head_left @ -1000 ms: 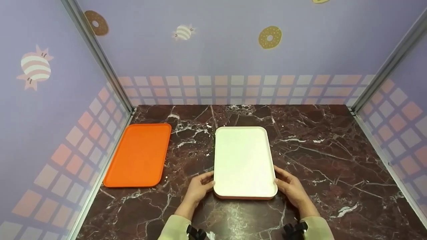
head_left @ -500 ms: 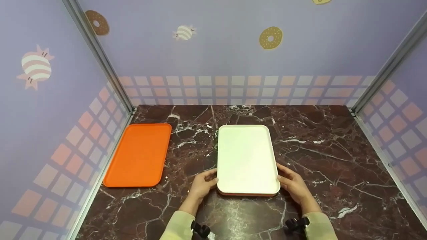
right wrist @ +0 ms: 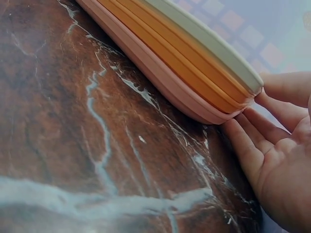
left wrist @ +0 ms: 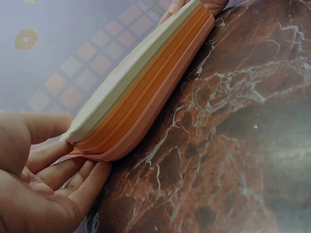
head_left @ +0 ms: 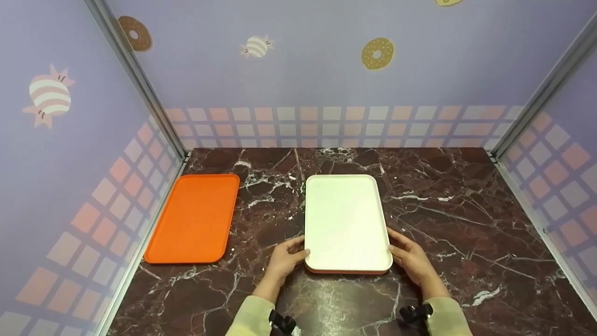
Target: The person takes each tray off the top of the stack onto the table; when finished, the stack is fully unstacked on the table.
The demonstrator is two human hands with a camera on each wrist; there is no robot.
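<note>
In the head view a stack of rectangular trays lies in the middle of the dark marble table, a white tray point(head_left: 347, 221) on top. Seen from the side in the left wrist view, orange trays point(left wrist: 141, 90) lie under the white, and a pink tray point(left wrist: 146, 131) is lowest. My left hand point(head_left: 284, 261) holds the stack's near left side, thumb at the white rim, fingers at the lower edge. On the opposite side my right hand point(head_left: 413, 261) grips likewise; the right wrist view shows its fingertips at the pink tray's underside.
A separate orange tray point(head_left: 193, 217) lies flat at the left, beside the left wall panel point(head_left: 93, 186). A patterned back wall point(head_left: 308, 84) and a right wall panel point(head_left: 559, 154) bound the marble table point(head_left: 447, 219).
The stack of trays has shifted slightly to the right and away from me, both hands moving with it. Over the last half second it has hardly moved. The separate orange tray stayed put.
</note>
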